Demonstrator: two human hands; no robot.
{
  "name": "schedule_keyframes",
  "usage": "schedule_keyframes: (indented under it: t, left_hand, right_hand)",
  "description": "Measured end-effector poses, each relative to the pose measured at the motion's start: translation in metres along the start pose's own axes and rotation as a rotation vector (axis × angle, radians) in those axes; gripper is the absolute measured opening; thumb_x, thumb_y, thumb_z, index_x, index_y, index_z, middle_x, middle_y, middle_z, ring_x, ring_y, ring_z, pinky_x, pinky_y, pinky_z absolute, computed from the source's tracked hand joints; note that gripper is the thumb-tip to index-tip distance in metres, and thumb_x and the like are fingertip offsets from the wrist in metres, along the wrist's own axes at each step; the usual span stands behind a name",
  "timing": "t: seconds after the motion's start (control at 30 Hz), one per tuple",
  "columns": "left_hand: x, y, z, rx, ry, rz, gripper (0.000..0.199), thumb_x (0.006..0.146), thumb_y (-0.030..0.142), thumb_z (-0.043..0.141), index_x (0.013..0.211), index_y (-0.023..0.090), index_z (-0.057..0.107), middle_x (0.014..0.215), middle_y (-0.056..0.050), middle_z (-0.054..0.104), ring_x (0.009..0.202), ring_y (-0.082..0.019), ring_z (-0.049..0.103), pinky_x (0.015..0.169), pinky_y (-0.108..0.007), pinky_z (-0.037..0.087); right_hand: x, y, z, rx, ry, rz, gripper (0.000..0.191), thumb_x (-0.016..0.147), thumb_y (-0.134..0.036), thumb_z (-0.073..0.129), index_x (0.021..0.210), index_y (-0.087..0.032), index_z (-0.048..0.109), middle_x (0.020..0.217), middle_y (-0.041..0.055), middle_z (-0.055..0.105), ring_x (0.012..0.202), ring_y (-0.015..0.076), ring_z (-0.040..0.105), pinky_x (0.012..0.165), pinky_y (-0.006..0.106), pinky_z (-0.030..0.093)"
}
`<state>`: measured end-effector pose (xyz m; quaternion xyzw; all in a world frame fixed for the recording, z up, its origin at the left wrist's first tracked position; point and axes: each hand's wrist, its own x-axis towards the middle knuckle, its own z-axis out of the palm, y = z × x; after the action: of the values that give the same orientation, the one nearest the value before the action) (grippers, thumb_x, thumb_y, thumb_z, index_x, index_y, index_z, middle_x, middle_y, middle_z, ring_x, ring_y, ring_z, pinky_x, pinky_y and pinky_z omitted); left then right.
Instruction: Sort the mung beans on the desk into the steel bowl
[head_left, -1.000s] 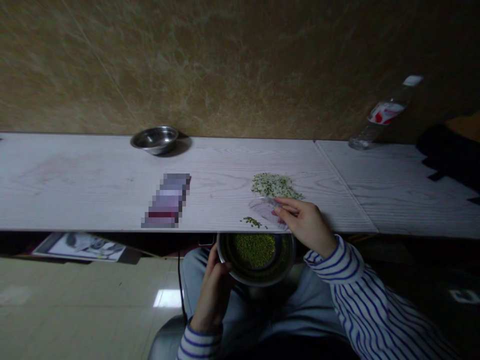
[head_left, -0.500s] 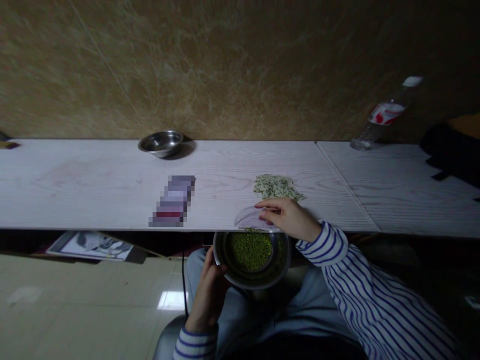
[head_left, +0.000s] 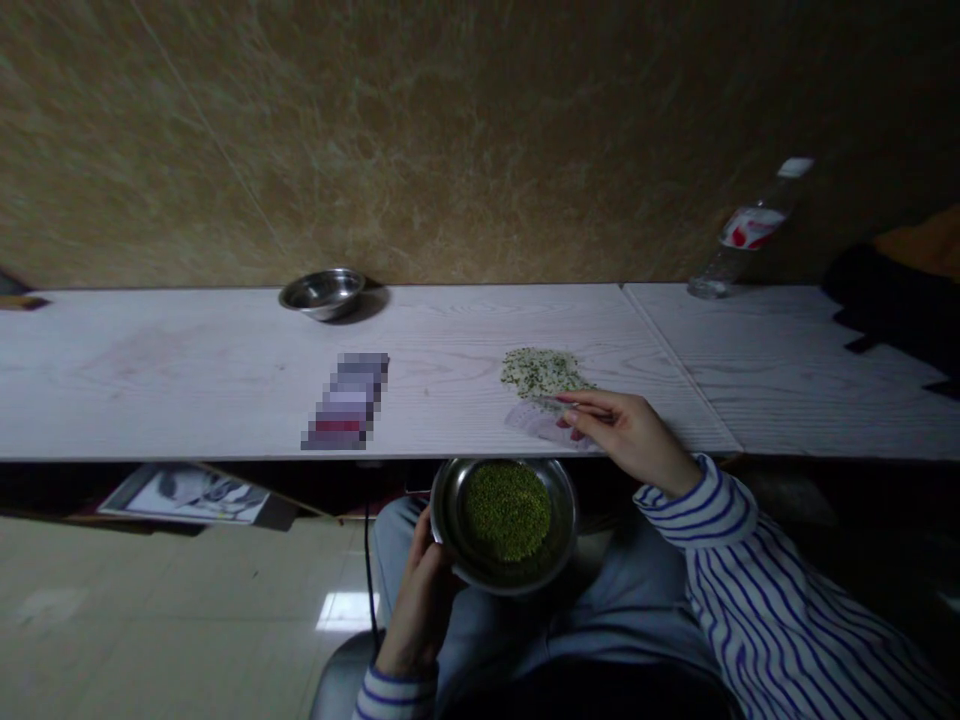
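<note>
Below the table's front edge, my left hand (head_left: 426, 590) grips the left rim of a steel bowl (head_left: 564, 535). Many small green beans (head_left: 510, 510) lie in the bowl. Over the tabletop, my right hand (head_left: 626, 430) pinches a clear, curved plastic piece (head_left: 536, 418), which looks like a protractor. Just beyond that piece, a loose patch of green and whitish bits (head_left: 541, 370) is spread on the white table (head_left: 442, 400).
A smaller steel bowl (head_left: 322, 295) stands near the wall. A blurred-out flat item (head_left: 349, 400) lies left of centre. A plastic bottle (head_left: 739, 245) stands at the back right, near dark fabric (head_left: 892, 300). Under the table is a shelf with a picture (head_left: 195, 492).
My right hand has moved right with the plastic piece, away from the table's front edge. The bowl in my left hand sits slightly lower, and more of the beans show.
</note>
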<state>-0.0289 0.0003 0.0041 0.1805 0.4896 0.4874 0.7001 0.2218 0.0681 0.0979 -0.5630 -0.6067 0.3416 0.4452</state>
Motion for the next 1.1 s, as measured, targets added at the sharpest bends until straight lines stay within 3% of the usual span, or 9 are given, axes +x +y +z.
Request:
schedule_keyframes:
  t: [0.27,0.6,0.73,0.83,0.93,1.1]
  left_hand:
    - [-0.001,-0.014,0.006,0.007,-0.03,-0.043,0.066,0.064,0.027,0.07,0.129,0.028,0.054,0.105,-0.006,0.067,0.082,-0.022,0.061,0.066,-0.032,0.05]
    - [0.005,-0.008,0.02,0.021,-0.045,-0.063,0.067,0.065,0.025,0.07,0.13,0.027,0.054,0.109,-0.006,0.069,0.085,-0.022,0.064,0.071,-0.033,0.052]
    - [0.007,-0.01,0.018,0.003,-0.051,-0.078,0.067,0.067,0.024,0.068,0.133,0.027,0.053,0.119,-0.007,0.067,0.102,-0.027,0.062,0.076,-0.034,0.052]
    - [0.008,-0.015,0.019,-0.046,-0.104,-0.12,0.069,0.068,0.022,0.068,0.135,0.027,0.052,0.125,-0.007,0.065,0.113,-0.029,0.058,0.085,-0.037,0.05]
    - [0.01,-0.019,0.024,-0.113,-0.123,-0.156,0.071,0.067,0.019,0.068,0.135,0.028,0.053,0.125,-0.007,0.066,0.118,-0.031,0.055,0.092,-0.04,0.047]
    - [0.015,-0.022,0.028,-0.163,-0.11,-0.13,0.071,0.068,0.02,0.067,0.137,0.027,0.053,0.126,-0.008,0.066,0.122,-0.032,0.053,0.097,-0.042,0.044]
  right_hand:
    - [-0.023,0.011,-0.029,0.021,0.163,0.051,0.041,0.073,-0.048,0.072,0.1,-0.017,0.073,0.077,0.0084,0.076,0.068,0.0206,0.071,0.068,0.035,0.06]
    - [-0.031,0.027,-0.059,-0.057,0.303,0.115,0.045,0.071,-0.052,0.073,0.101,-0.018,0.071,0.077,0.0081,0.076,0.064,0.0195,0.07,0.065,0.033,0.059]
    - [-0.031,0.029,-0.065,-0.138,0.237,0.119,0.045,0.071,-0.05,0.072,0.102,-0.018,0.073,0.082,0.0089,0.077,0.073,0.0226,0.073,0.07,0.034,0.06]
    - [-0.025,0.024,-0.068,-0.272,0.138,0.07,0.033,0.076,-0.045,0.068,0.095,-0.019,0.076,0.09,0.0081,0.077,0.085,0.0243,0.073,0.079,0.035,0.059]
    - [-0.011,0.021,-0.068,-0.35,-0.002,0.0,0.024,0.08,-0.035,0.063,0.094,-0.021,0.077,0.097,0.0054,0.077,0.095,0.0234,0.071,0.09,0.034,0.056]
    - [0.019,0.029,-0.062,-0.364,-0.137,-0.032,0.025,0.084,-0.03,0.059,0.102,-0.021,0.075,0.101,0.0043,0.076,0.097,0.0217,0.07,0.089,0.032,0.055]
